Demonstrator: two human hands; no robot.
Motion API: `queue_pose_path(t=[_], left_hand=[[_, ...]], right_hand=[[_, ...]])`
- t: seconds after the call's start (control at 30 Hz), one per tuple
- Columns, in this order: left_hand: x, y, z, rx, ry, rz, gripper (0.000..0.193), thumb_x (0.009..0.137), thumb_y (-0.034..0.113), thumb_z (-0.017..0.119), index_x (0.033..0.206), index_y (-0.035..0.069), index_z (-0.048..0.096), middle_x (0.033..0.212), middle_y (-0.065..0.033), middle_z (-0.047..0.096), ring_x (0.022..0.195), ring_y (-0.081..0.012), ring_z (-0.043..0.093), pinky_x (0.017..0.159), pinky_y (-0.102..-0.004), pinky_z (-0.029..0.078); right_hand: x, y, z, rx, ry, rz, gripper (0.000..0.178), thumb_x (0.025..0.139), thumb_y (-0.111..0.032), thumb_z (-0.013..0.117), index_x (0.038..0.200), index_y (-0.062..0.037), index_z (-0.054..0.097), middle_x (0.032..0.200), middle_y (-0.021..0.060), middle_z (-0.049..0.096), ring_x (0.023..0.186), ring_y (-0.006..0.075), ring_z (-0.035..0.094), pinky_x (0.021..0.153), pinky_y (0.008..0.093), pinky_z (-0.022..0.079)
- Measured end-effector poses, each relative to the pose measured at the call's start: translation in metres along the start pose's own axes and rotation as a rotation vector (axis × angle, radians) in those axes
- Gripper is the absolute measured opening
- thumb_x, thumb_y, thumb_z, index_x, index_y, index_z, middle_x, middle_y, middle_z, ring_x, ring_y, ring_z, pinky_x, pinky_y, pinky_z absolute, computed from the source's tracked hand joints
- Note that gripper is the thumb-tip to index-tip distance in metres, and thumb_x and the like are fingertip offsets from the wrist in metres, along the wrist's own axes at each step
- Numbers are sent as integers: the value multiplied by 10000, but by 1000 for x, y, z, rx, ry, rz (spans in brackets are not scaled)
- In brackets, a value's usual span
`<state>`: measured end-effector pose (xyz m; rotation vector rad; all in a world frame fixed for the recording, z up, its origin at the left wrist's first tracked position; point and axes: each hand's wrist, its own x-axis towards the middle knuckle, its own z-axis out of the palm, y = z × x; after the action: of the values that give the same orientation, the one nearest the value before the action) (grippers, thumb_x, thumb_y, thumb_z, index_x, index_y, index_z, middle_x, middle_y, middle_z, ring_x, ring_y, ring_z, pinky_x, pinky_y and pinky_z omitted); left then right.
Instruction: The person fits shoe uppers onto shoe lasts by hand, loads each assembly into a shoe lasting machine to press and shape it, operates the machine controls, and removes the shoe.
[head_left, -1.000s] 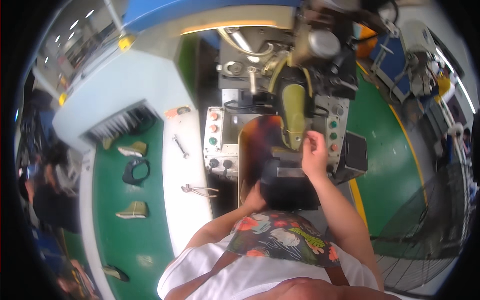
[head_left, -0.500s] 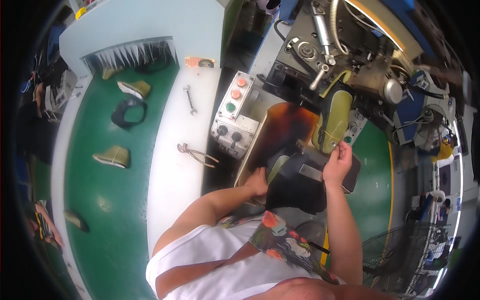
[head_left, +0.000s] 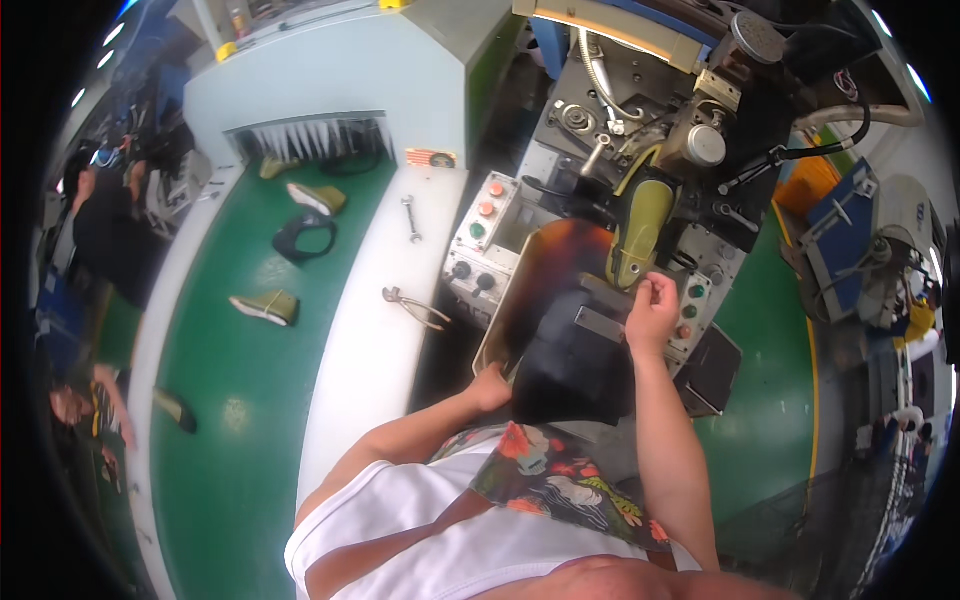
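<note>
Head view: right hand (head_left: 652, 318) curled beside oblong olive sole (head_left: 647, 222), left hand (head_left: 489, 388) at curved amber panel (head_left: 562, 252); both grips unclear.

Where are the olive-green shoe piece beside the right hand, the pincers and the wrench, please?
Olive-green shoe piece (head_left: 646, 220): head view, on the middle of its long, upward-facing surface.
Pincers (head_left: 404, 301): head view, near the joint where the handles meet.
Wrench (head_left: 411, 219): head view, on the middle of its shaft.

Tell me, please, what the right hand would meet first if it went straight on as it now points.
The right hand would most likely meet the near end of the olive-green shoe, just ahead of it in the picture; depth is unclear, so they may be touching.
</note>
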<state>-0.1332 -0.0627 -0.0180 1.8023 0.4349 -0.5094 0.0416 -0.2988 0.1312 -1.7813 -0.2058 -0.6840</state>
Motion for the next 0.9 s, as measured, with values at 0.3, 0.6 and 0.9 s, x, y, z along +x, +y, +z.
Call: queue_pose_path(t=[0.3, 0.6, 0.9], left_hand=[[-146, -79, -88, -387, 369, 1, 854, 690, 255, 903, 1375, -126, 563, 1152, -203, 709, 1047, -268, 695, 959, -376, 542], [-249, -249, -185, -1324, 1485, -163, 609, 911, 366, 773, 1406, 65, 585, 1296, -116, 661, 1144, -259, 663, 943, -418, 552], [-149, -279, -218, -1173, 1364, -113, 329, 1007, 268, 636, 1264, 62, 617, 1175, -89, 677, 1012, -260, 667, 805, -393, 550]], right_hand=[[-6, 8, -6, 99, -50, -63, 110, 1015, -79, 651, 1091, -8, 687, 913, 25, 681, 805, 122, 606, 769, 284, 515], [-3, 23, -11, 159, -156, 15, 175, 1050, -95, 626, 1174, 26, 656, 1079, 86, 696, 1019, 175, 646, 932, 312, 509], [-4, 31, -12, 10, -93, 49, 182, 1059, -94, 628, 1187, 34, 647, 1097, 94, 711, 1023, 172, 659, 921, 313, 513]])
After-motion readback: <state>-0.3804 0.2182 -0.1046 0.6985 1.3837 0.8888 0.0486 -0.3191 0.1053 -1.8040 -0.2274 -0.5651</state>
